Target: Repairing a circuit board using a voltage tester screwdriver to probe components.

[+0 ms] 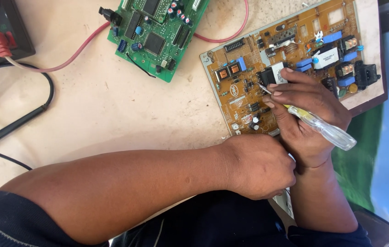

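A tan circuit board [249, 59] with blue and black parts lies at the table's right side. My right hand [306, 110] rests on it, holding a screwdriver [327, 130] with a clear yellow-tipped handle; its metal tip touches the board near a black component. My left hand [258, 167] is closed into a fist at the board's near edge, beside the right hand; what it grips is hidden.
A green circuit board [158, 32] lies at the top centre, with a red wire [71, 55] looping past it. A black meter [2, 32] with a red plug sits top left, and black cables [25, 116] run along the left. The table edge is at the right.
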